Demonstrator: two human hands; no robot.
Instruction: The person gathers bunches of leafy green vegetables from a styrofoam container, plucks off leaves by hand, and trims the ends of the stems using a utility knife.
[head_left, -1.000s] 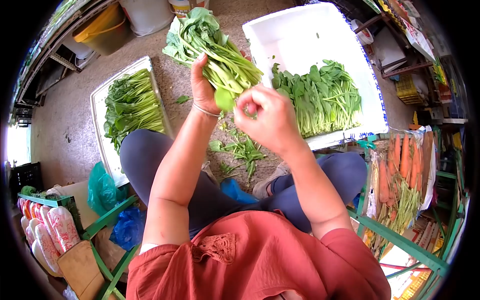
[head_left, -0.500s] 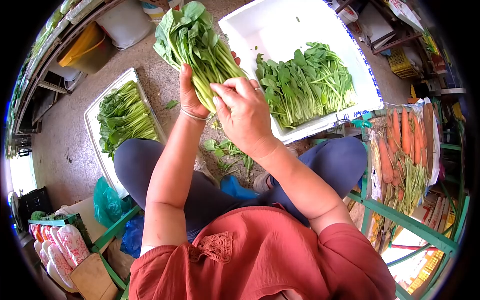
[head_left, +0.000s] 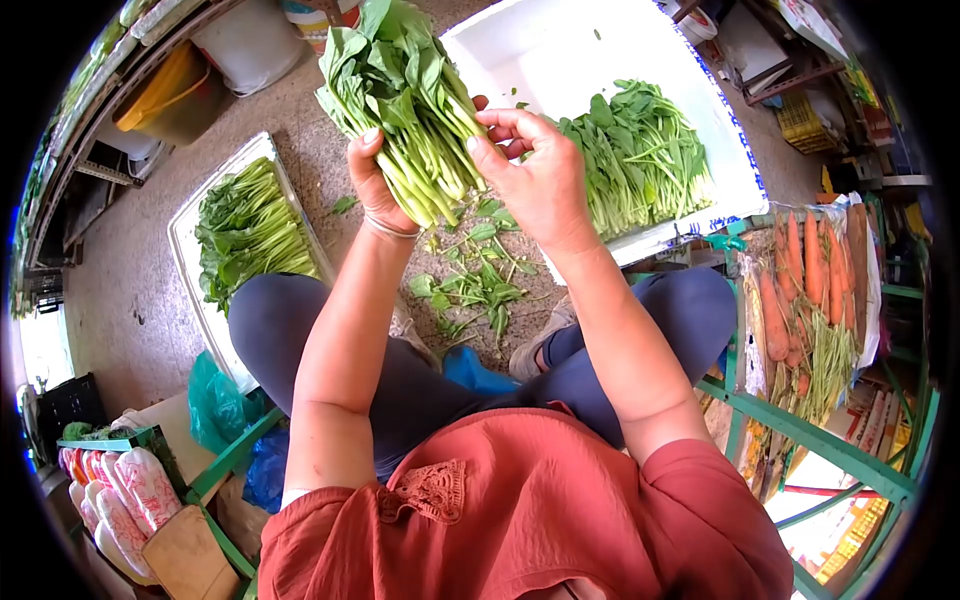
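Observation:
A thick bunch of leafy greens point(head_left: 405, 110) is held up in front of me, leaves toward the top and pale stems toward me. My left hand point(head_left: 378, 185) wraps around it from the left and beneath, thumb on the stems. With thumb and fingers, my right hand point(head_left: 530, 165) grips the right edge of the bunch. Right of my hands, a white foam box point(head_left: 535, 45) holds a row of greens point(head_left: 645, 160). On the left, more greens point(head_left: 250, 225) lie in a shallow white tray point(head_left: 186, 245). Loose leaves point(head_left: 480, 280) are scattered on the floor below the bunch.
Carrots point(head_left: 815, 270) lie beside a green metal frame point(head_left: 820, 445) at right. At lower left are a teal plastic bag point(head_left: 215, 405), a blue bag point(head_left: 267, 465) and wrapped white-and-red items point(head_left: 145, 485). A yellow bucket point(head_left: 175, 95) and white bucket point(head_left: 250, 45) stand upper left.
My right hand has moved from the lower stem ends up to the right edge of the bunch. The bunch has turned more upright, and the loose leaves on the floor show more fully.

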